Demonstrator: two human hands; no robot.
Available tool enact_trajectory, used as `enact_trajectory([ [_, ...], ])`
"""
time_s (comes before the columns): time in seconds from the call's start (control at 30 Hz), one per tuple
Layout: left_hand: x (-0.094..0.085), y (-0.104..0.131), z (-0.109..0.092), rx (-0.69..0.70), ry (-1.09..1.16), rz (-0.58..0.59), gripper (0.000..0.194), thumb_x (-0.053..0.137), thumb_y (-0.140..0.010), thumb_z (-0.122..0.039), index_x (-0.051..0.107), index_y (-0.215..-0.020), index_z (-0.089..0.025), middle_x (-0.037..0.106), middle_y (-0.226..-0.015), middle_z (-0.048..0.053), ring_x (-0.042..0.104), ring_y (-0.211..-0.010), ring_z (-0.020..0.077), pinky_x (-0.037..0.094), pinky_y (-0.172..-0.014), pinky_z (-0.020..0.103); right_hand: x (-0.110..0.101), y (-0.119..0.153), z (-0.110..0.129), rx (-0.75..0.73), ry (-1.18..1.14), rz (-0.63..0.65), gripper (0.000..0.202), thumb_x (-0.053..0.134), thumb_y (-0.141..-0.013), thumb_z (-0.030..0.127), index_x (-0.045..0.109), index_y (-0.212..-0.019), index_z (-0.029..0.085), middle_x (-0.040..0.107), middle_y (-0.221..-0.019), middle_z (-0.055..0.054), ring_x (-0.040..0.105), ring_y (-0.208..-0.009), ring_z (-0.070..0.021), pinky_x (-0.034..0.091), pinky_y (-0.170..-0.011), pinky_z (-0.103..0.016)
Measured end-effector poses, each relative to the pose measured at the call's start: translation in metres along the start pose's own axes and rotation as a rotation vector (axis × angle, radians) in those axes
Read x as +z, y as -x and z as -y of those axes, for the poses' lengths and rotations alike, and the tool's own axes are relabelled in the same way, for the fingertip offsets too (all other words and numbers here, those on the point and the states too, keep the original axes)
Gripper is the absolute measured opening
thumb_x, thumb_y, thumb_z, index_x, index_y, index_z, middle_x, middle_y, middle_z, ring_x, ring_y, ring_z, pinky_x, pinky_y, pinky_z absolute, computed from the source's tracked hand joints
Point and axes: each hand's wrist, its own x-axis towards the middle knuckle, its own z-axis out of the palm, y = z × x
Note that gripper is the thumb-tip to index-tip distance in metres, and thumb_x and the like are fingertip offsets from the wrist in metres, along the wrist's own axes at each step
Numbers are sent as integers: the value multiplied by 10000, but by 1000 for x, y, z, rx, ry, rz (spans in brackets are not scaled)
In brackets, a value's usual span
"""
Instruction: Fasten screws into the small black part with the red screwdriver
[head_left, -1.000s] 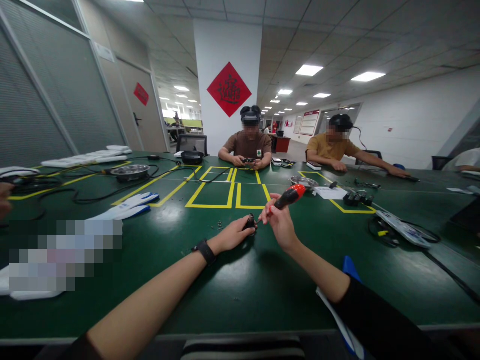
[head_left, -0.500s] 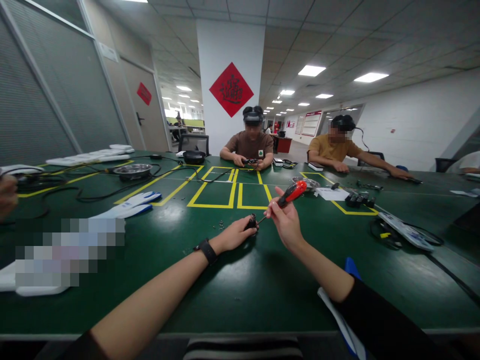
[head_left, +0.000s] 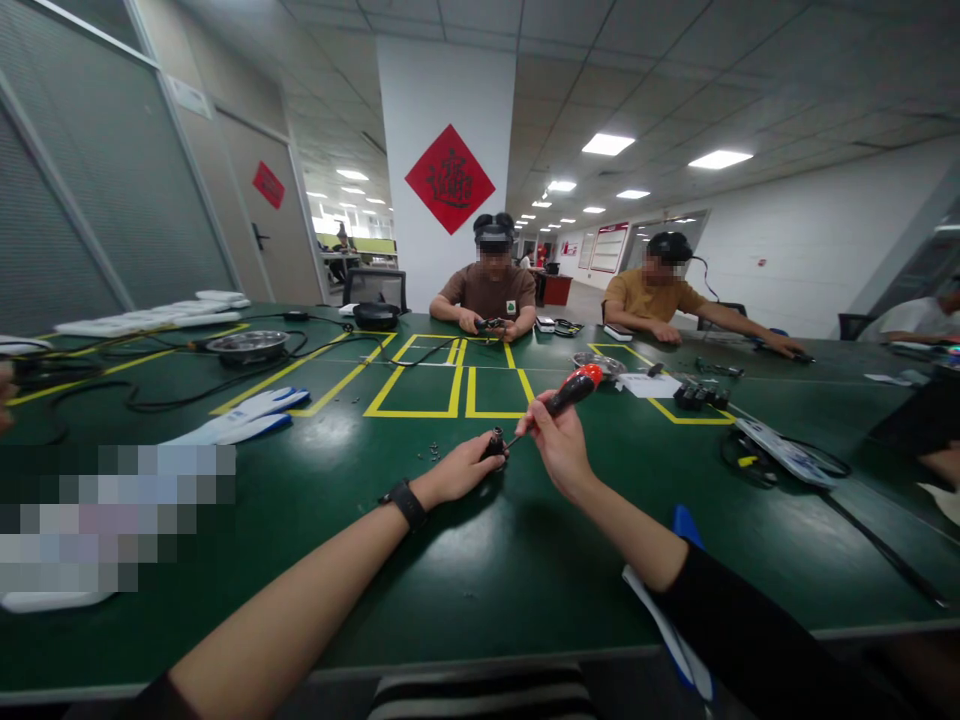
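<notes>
Tabletop (head_left: 555, 590) green, yellow-lined, pillar (head_left: 450, 85) beyond, left hand (head_left: 460, 470) clasping black part (head_left: 496, 443), right hand (head_left: 559, 444) gripping screwdriver (head_left: 574, 389)

The table (head_left: 480, 590) was big, green and shiny. Yellow lines (head_left: 412, 413) made boxes between its middle and its far edge. Tiny metal bits (head_left: 430, 453) lay loose near the middle. A white and blue glove (head_left: 244, 415) lay toward the left edge. White packs (head_left: 146, 321) sat by the far left corner, near a shiny bowl (head_left: 249, 347) and black wires (head_left: 131, 392). Right of the middle were another bowl (head_left: 598, 366), white paper (head_left: 645, 388) and black blocks (head_left: 702, 397). A white and blue thing (head_left: 661, 612) lay across the near edge.
</notes>
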Motion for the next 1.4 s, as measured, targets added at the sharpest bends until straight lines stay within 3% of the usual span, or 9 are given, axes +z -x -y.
enact_trajectory([
  [0.1,0,1,1,-8,-4,-10,250,431,-856,-322,539,-1018,-165,604,-1005,60,541,-896,184,412,-847,295,-1,-1,-1,19,-68,-15,189,524,-822,262,490,-1008,267,515,-723,56,543,-575,-77,481,-625,-247],
  [0.33,0,1,1,10,-10,4,238,431,-857,-314,542,-1008,-166,603,-993,56,539,-890,181,414,-838,290,1,0,5,20,40,62,223,543,-806,275,528,-1024,232,560,-1099,-38,604,-775,-121,485,-779,-318],
  [0.43,0,1,2,1,-14,4,243,428,-859,-323,544,-1004,-167,605,-986,55,541,-876,179,420,-826,288,2,1,3,47,1,46,143,538,-815,287,524,-940,220,601,-960,-23,591,-722,-112,485,-750,-301],
  [0.53,0,1,3,-21,-25,-6,246,441,-853,-324,538,-1015,-167,605,-999,58,543,-882,183,420,-829,291,1,1,-3,60,-74,-15,90,522,-820,268,511,-901,229,541,-760,32,551,-627,-89,478,-690,-266],
  [0.63,-1,0,2,-5,-24,3,236,437,-856,-319,540,-1008,-170,600,-1003,58,539,-902,184,415,-840,291,-2,0,-5,41,-48,-38,123,462,-834,263,511,-944,236,498,-746,35,536,-616,-96,477,-686,-280],
  [0.8,0,0,1,21,-8,14,235,426,-863,-315,542,-1005,-168,594,-996,59,537,-897,182,413,-842,292,-3,6,5,-130,429,20,157,480,-837,283,542,-958,204,563,-923,-32,549,-788,-143,446,-773,-303],
  [0.9,0,-1,1,20,-13,6,228,437,-857,-306,540,-1005,-167,595,-993,58,536,-891,182,413,-844,293,0,10,9,-172,581,62,172,492,-842,307,523,-972,199,595,-879,-32,543,-662,-126,455,-651,-276],
  [1.03,0,0,1,8,-33,-2,230,452,-849,-303,532,-1015,-165,598,-1005,56,539,-896,184,413,-845,293,2,12,4,-136,479,52,195,440,-872,332,449,-1021,207,617,-802,-7,508,-496,-91,452,-529,-249],
  [1.4,1,1,5,21,-67,-8,286,514,-816,-303,531,-1065,-163,602,-1045,65,552,-925,198,412,-868,305,1,14,-1,-127,373,19,176,478,-853,333,479,-980,210,605,-730,17,502,-497,-84,443,-518,-228],
])
